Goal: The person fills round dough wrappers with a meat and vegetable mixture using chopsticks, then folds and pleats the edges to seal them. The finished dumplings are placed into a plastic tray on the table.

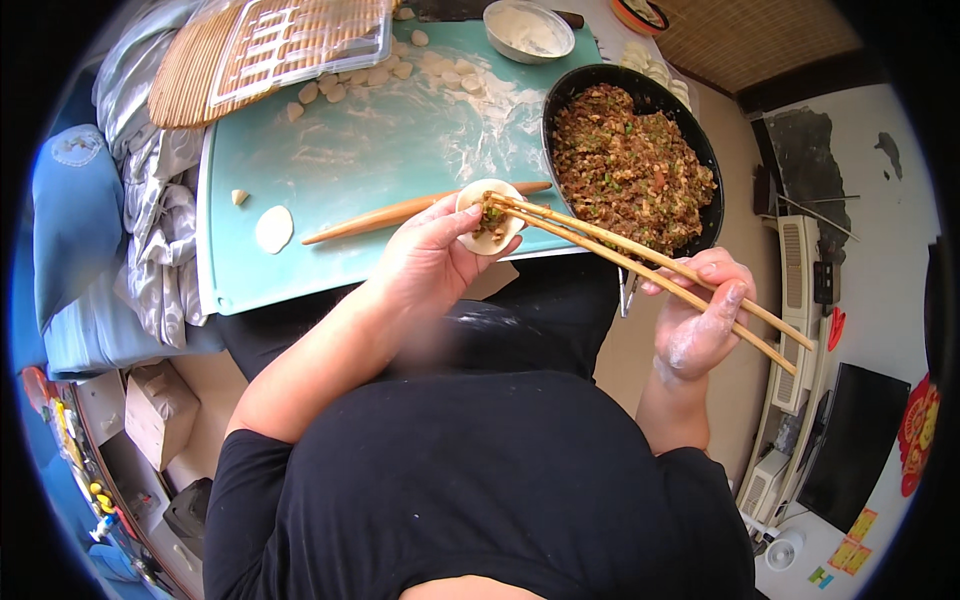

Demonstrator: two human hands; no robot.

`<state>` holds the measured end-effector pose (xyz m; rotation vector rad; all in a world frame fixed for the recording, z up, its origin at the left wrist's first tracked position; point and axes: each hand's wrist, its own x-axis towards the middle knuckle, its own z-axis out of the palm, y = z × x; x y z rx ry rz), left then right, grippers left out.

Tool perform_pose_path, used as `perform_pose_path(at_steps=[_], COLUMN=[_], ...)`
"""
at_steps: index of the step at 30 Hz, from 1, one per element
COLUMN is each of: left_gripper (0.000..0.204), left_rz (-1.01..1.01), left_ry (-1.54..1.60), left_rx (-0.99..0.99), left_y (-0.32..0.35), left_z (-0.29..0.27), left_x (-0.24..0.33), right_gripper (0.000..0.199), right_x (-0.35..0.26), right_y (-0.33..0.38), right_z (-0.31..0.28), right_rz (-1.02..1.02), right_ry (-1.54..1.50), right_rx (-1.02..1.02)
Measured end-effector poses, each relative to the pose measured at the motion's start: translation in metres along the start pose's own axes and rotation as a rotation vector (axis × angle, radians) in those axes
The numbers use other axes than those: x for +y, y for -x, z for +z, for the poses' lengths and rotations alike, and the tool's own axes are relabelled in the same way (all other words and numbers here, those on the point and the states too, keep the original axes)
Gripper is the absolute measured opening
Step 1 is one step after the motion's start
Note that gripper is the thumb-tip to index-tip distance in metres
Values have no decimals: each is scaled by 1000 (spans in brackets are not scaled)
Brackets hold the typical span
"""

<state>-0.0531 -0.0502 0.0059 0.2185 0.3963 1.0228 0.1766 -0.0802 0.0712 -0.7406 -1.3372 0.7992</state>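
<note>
My left hand (437,240) holds a round dumpling wrapper (508,236) with a small heap of filling on it, thumb over its edge. In my right hand (704,312) is a pair of wooden chopsticks (610,254), their tips touching the filling on the wrapper. White flour dusts my right fingers. A dark pan (716,214) full of minced filling (635,165) stands right of the wrapper. Behind my left hand a tapered wooden rolling pin (375,217) lies on the teal board (260,285). One rolled wrapper (274,229) and a small dough piece (239,197) lie to its left.
Several dough pieces (375,76) lie in flour at the board's far side. A bowl of flour (528,32) stands at the back. A woven tray (190,85) with a clear plastic lid (300,50) overlaps the far left corner. Crumpled grey fabric (165,220) borders the board's left.
</note>
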Motion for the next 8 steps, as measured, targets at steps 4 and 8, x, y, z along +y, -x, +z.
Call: perform_pose_path(at_steps=[4,8], left_gripper=[40,43], left_rz=[15,36], left_ry=[2,28], left_rx=[-52,-68], left_y=[11,18], left_z=[-2,-4], left_x=[5,6], right_gripper=[30,30], right_x=[5,4], right_y=[5,7], right_z=[4,6], right_rz=[68,83], right_ry=[-55,-68], right_rx=[15,27])
